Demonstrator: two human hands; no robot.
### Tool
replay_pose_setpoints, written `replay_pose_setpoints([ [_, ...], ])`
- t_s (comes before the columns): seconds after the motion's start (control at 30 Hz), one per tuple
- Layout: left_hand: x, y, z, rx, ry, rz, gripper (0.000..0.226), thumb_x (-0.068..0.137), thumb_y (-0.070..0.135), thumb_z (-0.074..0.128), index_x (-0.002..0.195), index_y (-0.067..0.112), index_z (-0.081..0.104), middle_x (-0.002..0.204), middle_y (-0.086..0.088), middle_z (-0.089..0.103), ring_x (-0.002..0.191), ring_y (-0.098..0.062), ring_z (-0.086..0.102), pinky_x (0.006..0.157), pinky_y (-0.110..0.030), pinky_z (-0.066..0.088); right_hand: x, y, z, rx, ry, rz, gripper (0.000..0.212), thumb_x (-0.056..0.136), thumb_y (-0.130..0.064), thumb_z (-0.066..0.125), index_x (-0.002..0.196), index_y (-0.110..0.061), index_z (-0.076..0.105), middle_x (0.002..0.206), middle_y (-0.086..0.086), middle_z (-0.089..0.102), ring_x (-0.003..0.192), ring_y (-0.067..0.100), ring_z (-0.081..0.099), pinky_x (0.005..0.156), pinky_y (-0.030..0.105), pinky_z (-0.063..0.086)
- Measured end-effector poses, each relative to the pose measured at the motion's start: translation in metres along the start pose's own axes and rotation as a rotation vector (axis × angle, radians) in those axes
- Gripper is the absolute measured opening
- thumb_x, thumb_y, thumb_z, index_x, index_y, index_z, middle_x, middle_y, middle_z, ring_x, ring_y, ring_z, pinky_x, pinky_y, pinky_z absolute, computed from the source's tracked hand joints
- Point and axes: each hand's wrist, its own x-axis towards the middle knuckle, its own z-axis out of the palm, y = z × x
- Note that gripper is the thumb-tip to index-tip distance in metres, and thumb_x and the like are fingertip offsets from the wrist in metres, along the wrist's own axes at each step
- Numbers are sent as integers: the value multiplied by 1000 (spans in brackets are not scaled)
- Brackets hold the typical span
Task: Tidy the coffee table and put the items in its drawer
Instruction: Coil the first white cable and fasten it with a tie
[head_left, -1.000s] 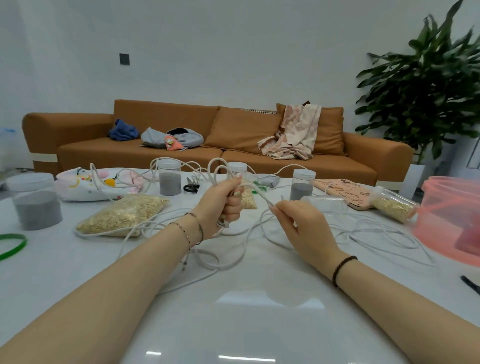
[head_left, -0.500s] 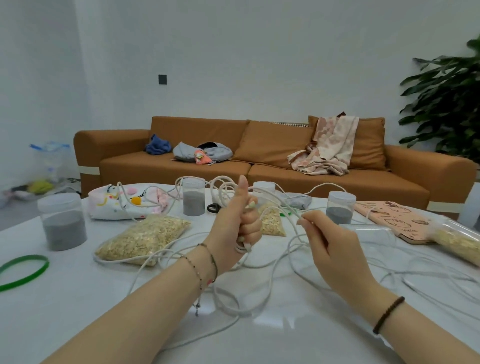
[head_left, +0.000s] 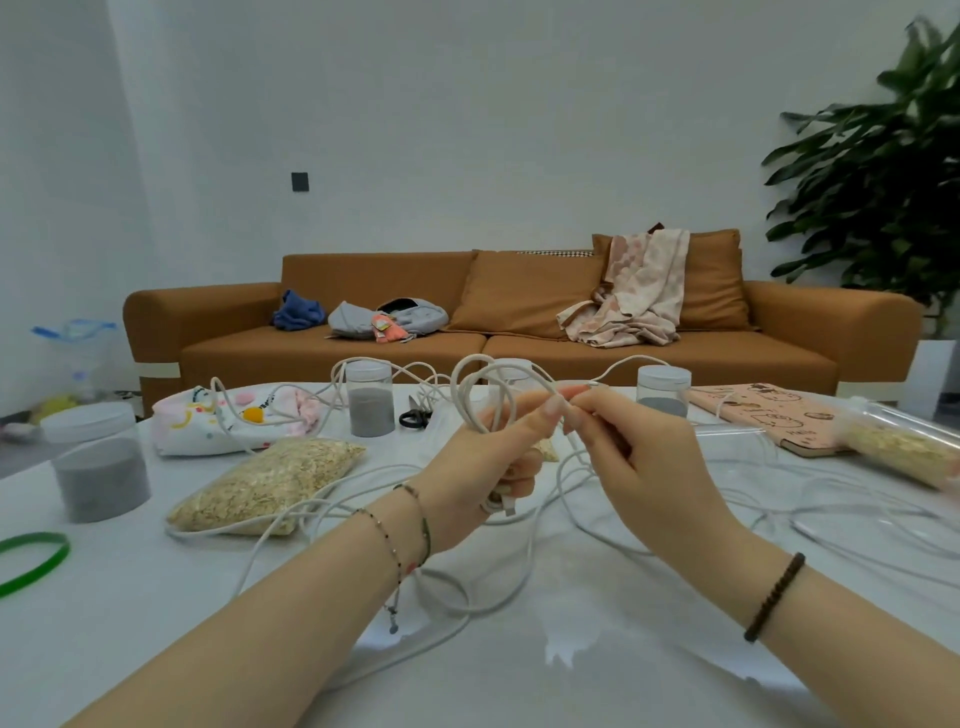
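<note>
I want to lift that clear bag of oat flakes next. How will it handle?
The bag of oat flakes lies slumped and flat, so it will probably sag around the fingers. Its glossy film looks slippery, so support it underneath. The white cable runs along its near edge and may drag with it.

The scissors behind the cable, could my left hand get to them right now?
Probably not right away. The left hand is closed around coils of white cable, and the scissors lie farther back beside a grey-filled jar. Set the cable down and the way looks open.
</note>
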Motion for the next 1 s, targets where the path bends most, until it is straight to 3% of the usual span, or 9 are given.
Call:
replay_pose_setpoints([
  [0.07,1,1,0,-4,44,25,21,84,42,67,96,28,77,72,1,37,55,-8,28,47,-18,24,0,-1,1,-7,-16,7,17,99,-23,55,83,-24,59,66,-24,53,62,3,53,58,6,34],
  [0.17,2,3,-3,-7,133,58,17,82,41,67,80,25,71,65,2,32,56,-10,28,47,-19,24,0,2,2,-70,-63,15,28,99,-32,50,79,-16,59,61,-16,47,62,6,50,57,10,34],
  [0.47,5,11,-9,-394,324,88,18,86,35,61,87,17,61,78,4,59,67,-9,47,47,-17,38,-2,8,-2,-165,-98,63,31,98,-45,40,81,-24,55,64,-11,52,65,13,52,54,23,40],
  [0.57,8,19,-15,-558,423,69,19,94,37,56,89,19,59,80,3,66,80,-12,62,74,-29,54,-1,9,-1,-97,-116,139,34,94,-52,39,77,-26,53,67,-6,55,63,15,52,54,26,41],
  [0.63,10,24,-24,-707,439,93,28,99,40,51,80,20,55,71,5,60,74,-11,62,85,-37,55,0,10,-1,-63,-130,152,34,93,-52,41,78,-26,56,70,-6,57,64,14,51,55,23,40],
  [0.7,13,27,-30,-865,412,124,33,100,43,48,77,19,49,61,7,45,53,-7,48,67,-30,58,-2,10,0,-108,-161,90,35,98,-49,42,81,-23,58,68,-7,56,63,14,51,54,20,39],
  [0.8,12,26,-36,-918,411,103,37,97,48,50,75,18,45,55,8,30,42,-5,28,39,-15,32,-6,8,2,-231,-171,-98,28,103,-39,45,90,-22,62,72,-11,60,67,14,56,58,32,48],
  [0.9,8,28,-36,-865,382,75,42,94,47,57,66,20,42,52,9,24,38,-5,21,36,-15,17,-5,6,2,-279,-161,-172,28,102,-37,44,94,-22,67,76,-11,63,68,13,57,58,36,49],
  [1.0,6,30,-36,-836,368,34,48,94,46,60,57,22,38,50,8,23,39,-5,19,38,-16,13,-3,6,-1,-334,-150,-234,27,100,-36,47,92,-22,69,77,-15,63,71,8,49,70,24,45],
])
